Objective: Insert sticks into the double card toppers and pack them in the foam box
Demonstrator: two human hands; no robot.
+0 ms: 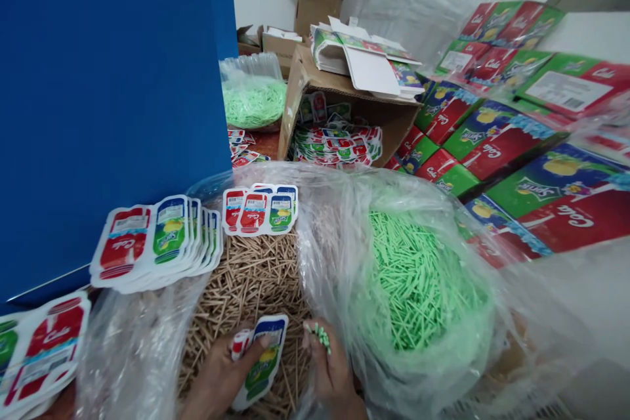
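Hands over two open bags of sticks, one holding a card and the other a pinch of green sticks.

The left hand (pixel 221 377) has its grip clamped on a can-shaped printed card (pixel 262 357) in blue, white and green, with the thumb across its face. The right hand (pixel 337 374) has its grip closed on a small bunch of mint-green sticks (pixel 319 336), just right of the card's upper edge and nearly touching it. Both hover above the clear bag of tan wooden sticks (pixel 246 282), and the clear bag of green sticks (pixel 418 282) lies just beside it. Keeping the bunch even-tipped and close to the card would likely stop strays falling into the tan pile.
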